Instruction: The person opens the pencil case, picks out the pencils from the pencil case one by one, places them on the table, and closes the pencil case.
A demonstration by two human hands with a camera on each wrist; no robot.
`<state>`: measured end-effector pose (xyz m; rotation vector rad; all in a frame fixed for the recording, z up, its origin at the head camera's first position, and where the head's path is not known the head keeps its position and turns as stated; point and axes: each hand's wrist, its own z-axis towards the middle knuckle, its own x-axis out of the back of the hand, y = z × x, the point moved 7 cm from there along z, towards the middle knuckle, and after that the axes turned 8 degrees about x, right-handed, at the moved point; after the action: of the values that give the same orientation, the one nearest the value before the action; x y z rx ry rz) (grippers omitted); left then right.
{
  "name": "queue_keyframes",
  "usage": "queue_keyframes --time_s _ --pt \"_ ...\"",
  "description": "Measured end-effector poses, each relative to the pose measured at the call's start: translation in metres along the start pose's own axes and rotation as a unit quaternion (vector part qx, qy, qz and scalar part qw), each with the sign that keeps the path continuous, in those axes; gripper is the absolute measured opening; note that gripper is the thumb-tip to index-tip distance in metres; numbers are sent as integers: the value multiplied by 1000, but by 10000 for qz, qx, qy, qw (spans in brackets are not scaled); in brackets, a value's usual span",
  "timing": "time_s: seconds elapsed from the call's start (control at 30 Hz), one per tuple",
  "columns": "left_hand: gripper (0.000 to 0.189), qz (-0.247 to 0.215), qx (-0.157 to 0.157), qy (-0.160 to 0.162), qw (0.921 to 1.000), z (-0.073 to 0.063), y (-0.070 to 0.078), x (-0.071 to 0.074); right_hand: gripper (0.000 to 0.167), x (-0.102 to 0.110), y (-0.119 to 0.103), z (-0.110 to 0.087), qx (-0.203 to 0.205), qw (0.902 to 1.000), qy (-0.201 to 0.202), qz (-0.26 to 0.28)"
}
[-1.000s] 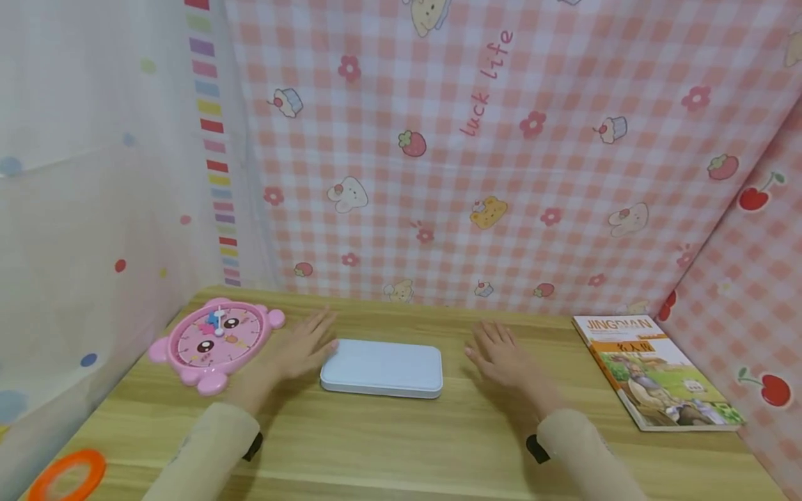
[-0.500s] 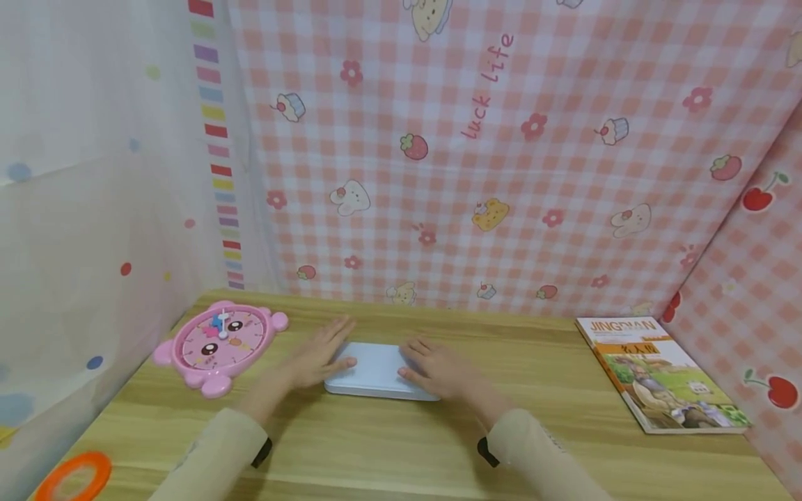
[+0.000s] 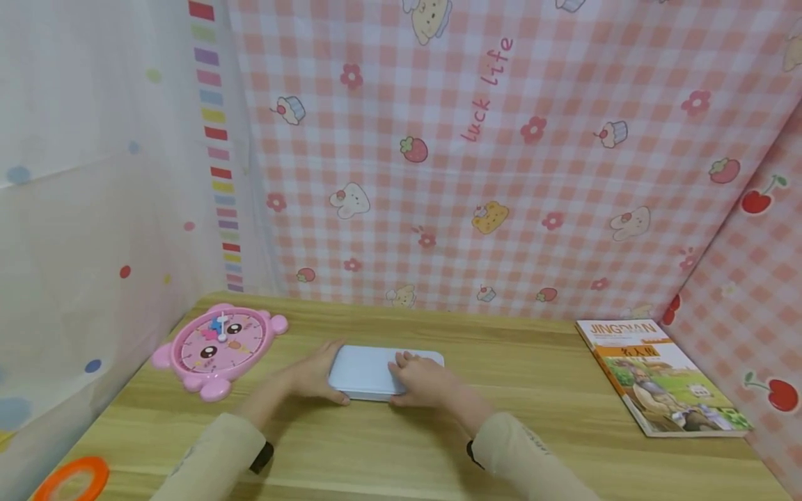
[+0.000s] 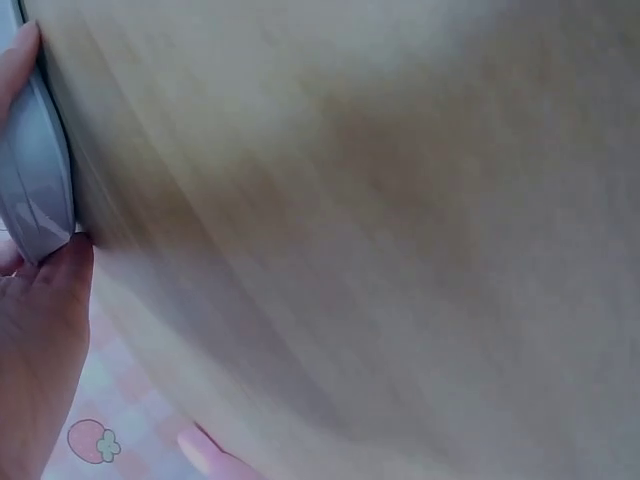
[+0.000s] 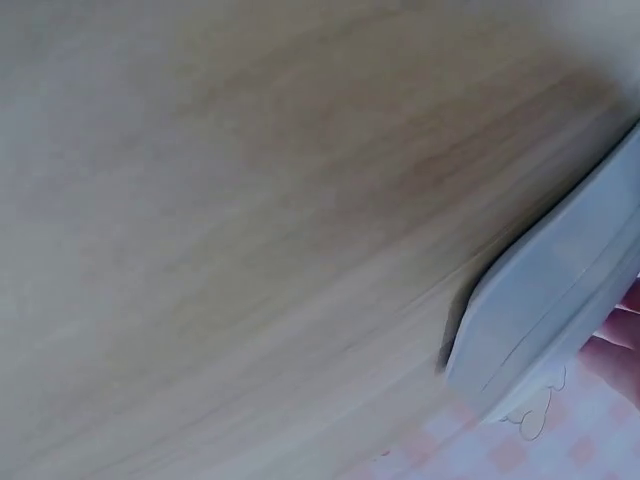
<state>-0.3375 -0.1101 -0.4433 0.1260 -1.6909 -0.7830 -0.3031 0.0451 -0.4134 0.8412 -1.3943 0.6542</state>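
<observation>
A flat, pale blue case (image 3: 365, 372) with rounded corners lies on the wooden table. My left hand (image 3: 313, 376) grips its left end, thumb at the front edge and fingers along the far side. In the left wrist view, that hand (image 4: 45, 340) wraps around the end of the case (image 4: 40, 185). My right hand (image 3: 422, 383) lies over the right part, its bent fingers on the top and its thumb at the front edge. Only some fingertips (image 5: 618, 355) show past the case (image 5: 545, 315) in the right wrist view. The case looks closed.
A pink bear-shaped toy clock (image 3: 219, 344) lies at the back left of the table (image 3: 363, 452). An orange ring (image 3: 74, 480) sits at the front left corner. At the right lies a book (image 3: 664, 383). Patterned cloth (image 3: 464, 174) hangs behind the table.
My right hand has come left from the table onto the case. My left hand has shifted from beside the case to gripping its left end. The case has barely moved.
</observation>
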Motion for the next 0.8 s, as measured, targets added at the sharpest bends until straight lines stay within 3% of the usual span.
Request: queue_keyframes --time_s 0.1,0.23,0.4,0.53,0.7,0.8 --pt "110 -197 97 63 9997 -2 -2 1 52 3 -11 6 483 9954 169 -807" --pt "108 -364 197 52 9991 -4 -2 0 30 2 -24 10 1168 9808 295 -1536" --pt "107 -538 409 -8 9977 -7 -1 0 22 1 -34 11 1618 9662 392 -1970" --pt "106 -595 419 -19 9973 -10 0 1 23 3 -36 10 1663 9631 516 -2054" --pt "105 -723 392 4 9966 -9 1 0 22 7 -28 8 1410 9692 831 -1838" --pt "105 -902 447 24 9949 -8 -1 -2 28 10 -16 1 1017 9831 955 -1189"
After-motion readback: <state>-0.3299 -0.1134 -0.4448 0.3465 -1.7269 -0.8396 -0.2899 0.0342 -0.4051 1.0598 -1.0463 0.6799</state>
